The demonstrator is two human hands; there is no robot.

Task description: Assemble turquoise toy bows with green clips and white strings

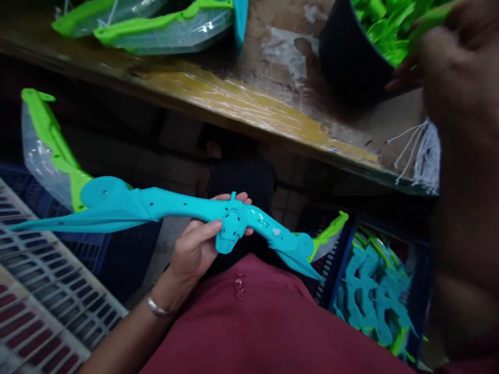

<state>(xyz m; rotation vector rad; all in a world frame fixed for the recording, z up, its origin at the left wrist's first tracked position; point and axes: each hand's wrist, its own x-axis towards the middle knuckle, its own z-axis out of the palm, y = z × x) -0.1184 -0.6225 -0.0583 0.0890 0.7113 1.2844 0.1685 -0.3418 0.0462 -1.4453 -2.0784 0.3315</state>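
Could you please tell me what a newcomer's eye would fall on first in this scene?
First, the long turquoise plastic toy bow, held across the lap at its middle by the left hand. Next, the right hand at upper right, reaching into a dark tub of bright green plastic pieces on the worn wooden table. At lower right, a blue crate holds more turquoise parts.

Blue crate (423,291) of cyan parts; white strings (423,153).
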